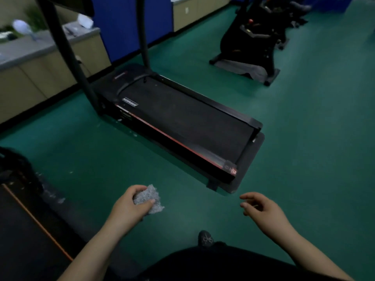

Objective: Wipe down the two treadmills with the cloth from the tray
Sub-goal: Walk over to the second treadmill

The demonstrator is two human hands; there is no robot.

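Dark trousers and one shoe toe (205,238) at the bottom edge, over green floor (304,159). Left hand (129,205) has its fingers curled tight around a crumpled grey cloth (149,196), fuzzy texture, thumb pressed across it, held in the air above the floor. Right hand (261,209) is empty, fingers loosely spread and slightly bent. Second treadmill (24,230) at the left edge, dark deck with an orange stripe, partly cut off. Ahead, treadmill (182,118): flat black rectangular belt, red side stripe, two dark uprights. Beyond, black exercise bike (253,43), a beige cabinet worktop (40,47), blue panel (121,23); far items blurred.
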